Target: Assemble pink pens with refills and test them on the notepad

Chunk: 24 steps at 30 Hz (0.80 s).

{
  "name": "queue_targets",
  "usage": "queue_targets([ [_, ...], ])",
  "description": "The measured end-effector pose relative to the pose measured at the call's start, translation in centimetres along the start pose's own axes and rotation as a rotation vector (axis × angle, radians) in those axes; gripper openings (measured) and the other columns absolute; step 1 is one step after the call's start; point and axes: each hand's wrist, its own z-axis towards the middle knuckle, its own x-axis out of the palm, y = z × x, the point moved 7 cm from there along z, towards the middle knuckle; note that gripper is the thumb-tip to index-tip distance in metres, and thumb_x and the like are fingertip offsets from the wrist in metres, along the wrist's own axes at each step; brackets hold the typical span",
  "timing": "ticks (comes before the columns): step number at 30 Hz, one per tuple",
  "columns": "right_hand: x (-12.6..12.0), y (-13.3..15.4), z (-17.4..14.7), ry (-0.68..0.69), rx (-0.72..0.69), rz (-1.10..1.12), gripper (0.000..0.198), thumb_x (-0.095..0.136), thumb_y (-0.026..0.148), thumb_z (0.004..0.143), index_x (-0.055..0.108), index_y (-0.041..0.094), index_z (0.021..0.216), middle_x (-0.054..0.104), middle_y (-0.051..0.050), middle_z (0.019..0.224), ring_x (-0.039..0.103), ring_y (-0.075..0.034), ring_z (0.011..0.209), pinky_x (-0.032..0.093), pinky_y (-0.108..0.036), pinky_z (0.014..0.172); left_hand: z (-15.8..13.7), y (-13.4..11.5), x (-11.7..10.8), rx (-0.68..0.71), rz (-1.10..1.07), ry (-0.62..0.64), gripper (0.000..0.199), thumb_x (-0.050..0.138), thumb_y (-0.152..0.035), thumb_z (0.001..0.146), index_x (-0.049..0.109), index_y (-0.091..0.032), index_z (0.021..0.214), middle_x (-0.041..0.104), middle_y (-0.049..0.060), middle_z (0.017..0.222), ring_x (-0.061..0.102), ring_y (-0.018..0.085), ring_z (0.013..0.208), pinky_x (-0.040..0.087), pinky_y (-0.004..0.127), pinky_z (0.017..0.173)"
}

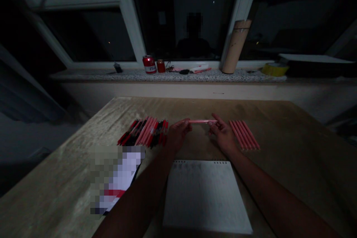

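Note:
Both my hands hold one pink pen (202, 121) level above the wooden table (292, 148). My left hand (178, 134) grips its left end and my right hand (221, 134) grips its right end. A pile of several pink, red and black pens (143, 132) lies just left of my left hand. A neat row of several pink pens (244, 134) lies just right of my right hand. A white spiral notepad (206, 195) lies between my forearms, near the table's front.
A blurred white and red packet (117, 178) lies at the front left of the table. The stone window sill (167, 75) behind holds a red can (149, 64), a small jar, a cardboard tube (236, 46) and a yellow tape roll (275, 69).

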Motion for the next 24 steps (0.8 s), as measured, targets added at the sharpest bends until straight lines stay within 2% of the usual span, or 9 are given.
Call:
queue_targets([
  [11, 0.48, 0.08, -0.07, 0.027, -0.044, -0.028, 0.065, 0.057, 0.043, 0.078, 0.043, 0.012, 0.133, 0.049, 0.006, 0.057, 0.047, -0.01, 0.051, 0.036, -0.023, 0.051, -0.15, -0.16, 0.42, -0.007, -0.009, 0.001, 0.026, 0.072, -0.023, 0.066, 0.067, -0.01, 0.088, 0.064, 0.002, 0.068, 0.06, 0.009, 0.062, 0.048, 0.023, 0.064],
  [20, 0.43, 0.07, 0.09, 0.014, -0.036, 0.095, 0.049, 0.063, 0.038, 0.073, 0.054, 0.016, 0.116, 0.052, 0.004, 0.07, 0.049, -0.008, 0.052, 0.04, -0.022, 0.051, 0.01, -0.06, 0.09, -0.01, -0.046, -0.002, 0.026, 0.072, -0.023, 0.066, 0.066, -0.01, 0.087, 0.065, 0.002, 0.069, 0.06, 0.009, 0.063, 0.047, 0.022, 0.064],
  [24, 0.29, -0.12, 0.11, 0.019, -0.037, 0.085, 0.047, 0.062, 0.04, 0.074, 0.055, 0.016, 0.113, 0.052, 0.004, 0.069, 0.049, -0.008, 0.051, 0.039, -0.023, 0.05, -0.03, -0.06, 0.11, -0.01, -0.045, -0.009, 0.026, 0.072, -0.022, 0.066, 0.066, -0.009, 0.088, 0.065, 0.002, 0.07, 0.06, 0.009, 0.063, 0.047, 0.022, 0.064],
])
